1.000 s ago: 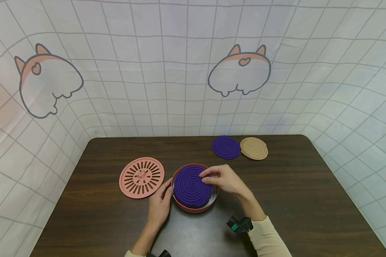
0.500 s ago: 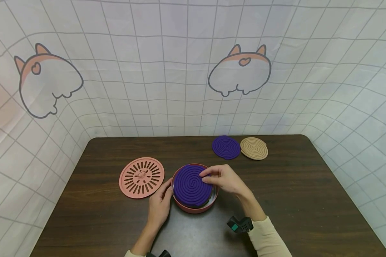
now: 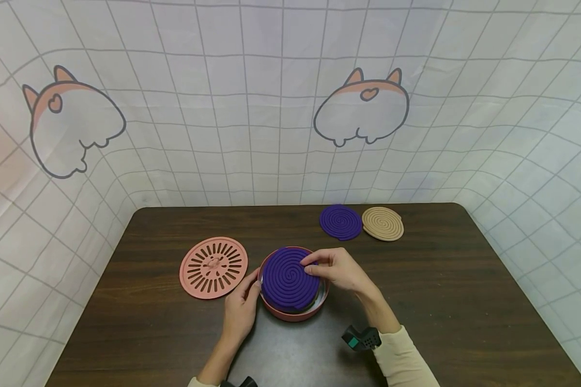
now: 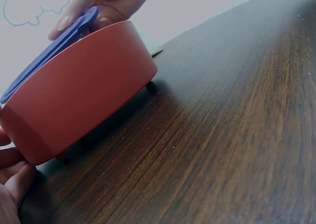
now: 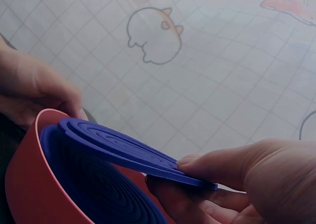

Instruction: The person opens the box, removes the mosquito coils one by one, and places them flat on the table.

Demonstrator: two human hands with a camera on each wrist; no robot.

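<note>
A purple spiral coil point(image 3: 289, 280) is at the mouth of a round red container point(image 3: 290, 317), tilted, its right edge raised. My right hand point(image 3: 338, 269) pinches that raised edge between thumb and fingers. In the right wrist view the pinched coil point(image 5: 123, 147) slants above another blue-purple coil point(image 5: 106, 184) lying inside the red container point(image 5: 37, 184). My left hand point(image 3: 239, 312) grips the container's left side; in the left wrist view its fingers point(image 4: 17, 177) are against the lower wall of the red container point(image 4: 84, 85).
A pink slotted lid point(image 3: 213, 267) lies on the dark wooden table point(image 3: 150, 322), left of the container. Toward the back edge, another purple coil point(image 3: 340, 222) and a beige coil point(image 3: 382, 223) lie side by side. Behind the table hangs a white gridded curtain point(image 3: 261, 107).
</note>
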